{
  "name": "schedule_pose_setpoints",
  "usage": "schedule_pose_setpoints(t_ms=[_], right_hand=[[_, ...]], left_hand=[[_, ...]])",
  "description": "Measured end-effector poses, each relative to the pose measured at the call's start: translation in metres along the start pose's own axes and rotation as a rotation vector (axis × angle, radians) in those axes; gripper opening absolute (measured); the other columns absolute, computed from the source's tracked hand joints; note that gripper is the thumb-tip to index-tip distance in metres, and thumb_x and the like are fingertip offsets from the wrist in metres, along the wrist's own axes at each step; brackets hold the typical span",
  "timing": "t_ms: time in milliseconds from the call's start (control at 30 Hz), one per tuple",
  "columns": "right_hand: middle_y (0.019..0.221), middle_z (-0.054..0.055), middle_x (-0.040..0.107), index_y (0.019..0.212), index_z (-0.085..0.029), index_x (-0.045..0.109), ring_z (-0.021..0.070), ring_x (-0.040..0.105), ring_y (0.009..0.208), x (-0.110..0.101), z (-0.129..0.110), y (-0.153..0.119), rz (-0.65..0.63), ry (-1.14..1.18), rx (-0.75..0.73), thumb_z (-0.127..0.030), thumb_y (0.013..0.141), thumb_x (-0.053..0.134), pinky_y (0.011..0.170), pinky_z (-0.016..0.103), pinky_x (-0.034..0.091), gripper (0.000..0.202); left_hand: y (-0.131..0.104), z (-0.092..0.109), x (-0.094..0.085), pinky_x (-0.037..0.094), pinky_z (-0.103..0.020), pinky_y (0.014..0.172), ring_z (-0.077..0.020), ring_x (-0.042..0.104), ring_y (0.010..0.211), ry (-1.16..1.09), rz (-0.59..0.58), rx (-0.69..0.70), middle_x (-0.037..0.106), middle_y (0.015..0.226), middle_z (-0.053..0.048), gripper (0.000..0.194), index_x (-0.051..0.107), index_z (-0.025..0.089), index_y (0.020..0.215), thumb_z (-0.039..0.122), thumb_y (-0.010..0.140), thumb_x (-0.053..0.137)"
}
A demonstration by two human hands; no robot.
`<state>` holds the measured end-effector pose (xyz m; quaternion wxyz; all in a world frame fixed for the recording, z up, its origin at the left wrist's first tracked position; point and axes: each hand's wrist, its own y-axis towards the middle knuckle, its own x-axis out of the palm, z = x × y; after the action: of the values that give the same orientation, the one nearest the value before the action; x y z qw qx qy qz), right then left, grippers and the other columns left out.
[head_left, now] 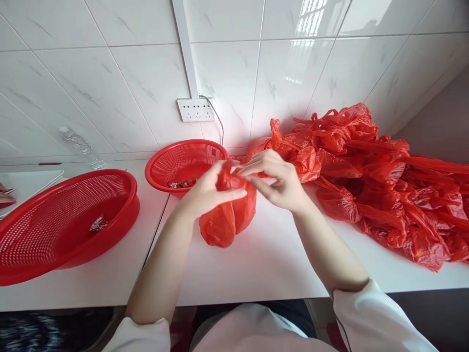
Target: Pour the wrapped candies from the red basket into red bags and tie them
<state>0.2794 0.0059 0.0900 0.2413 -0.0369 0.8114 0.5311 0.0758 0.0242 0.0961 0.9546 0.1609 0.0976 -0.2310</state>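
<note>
A red plastic bag [220, 225] hangs between my hands above the white table, its top bunched up. My left hand [210, 190] grips the bag's gathered neck from the left, thumb stretched across the front. From the right, my right hand [273, 176] pinches the top of the same bag, fingers bent close together. Whatever the bag contains does not show through clearly. Just behind my left hand stands a red perforated basket [161, 164] with a few small wrapped pieces [181, 184] inside.
A larger red basket [124, 200] at left holds a small packet [98, 223]. Knotted red bags [366, 171] are heaped on the right. Behind the large basket are a clear plastic bottle [82, 146] and a white tray [32, 188]. A power strip [196, 110] is on the wall.
</note>
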Motion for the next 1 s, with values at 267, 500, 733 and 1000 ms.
schedule_pose_setpoints(t_ms=[267,500,733,1000], right_hand=[[0.119,0.008,0.063,0.119,-0.024,0.063,0.0195,0.06,0.11,0.01,0.006,-0.008,-0.135,0.345,0.253,-0.027,0.096,0.054,0.093,0.038,0.052,0.026],[0.089,0.003,0.062,0.108,-0.022,0.066,0.0147,0.061,0.082,0.02,0.022,-0.034,0.056,0.453,0.537,-0.033,0.088,0.067,0.077,0.032,0.053,0.023],[0.094,0.004,0.065,0.105,-0.02,0.065,0.0144,0.061,0.082,0.023,0.017,-0.036,-0.072,0.358,0.533,-0.032,0.092,0.061,0.075,0.03,0.05,0.019],[0.094,0.004,0.06,0.109,-0.021,0.064,0.0124,0.058,0.08,0.013,0.015,-0.048,0.05,0.39,0.436,-0.03,0.093,0.06,0.072,0.027,0.05,0.019]], left_hand=[[0.003,-0.009,0.018,0.05,-0.028,0.062,-0.0125,0.057,0.052,-0.302,-0.24,-0.187,0.057,0.055,-0.001,0.042,0.061,0.015,0.077,0.049,0.095,0.044],[0.001,-0.021,0.019,0.038,-0.022,0.043,-0.0076,0.038,0.032,-0.328,-0.188,-0.434,0.052,0.044,0.004,0.047,0.059,0.017,0.095,0.062,0.091,0.044],[0.0,-0.026,0.024,0.022,-0.017,0.037,-0.004,0.027,0.034,-0.375,-0.18,-0.434,0.041,0.048,0.007,0.042,0.06,0.019,0.093,0.059,0.09,0.05],[0.0,-0.051,0.014,0.042,-0.019,0.047,-0.0023,0.035,0.039,-0.694,-0.074,-0.488,0.069,0.078,-0.005,0.036,0.065,0.018,0.116,0.042,0.093,0.051]])
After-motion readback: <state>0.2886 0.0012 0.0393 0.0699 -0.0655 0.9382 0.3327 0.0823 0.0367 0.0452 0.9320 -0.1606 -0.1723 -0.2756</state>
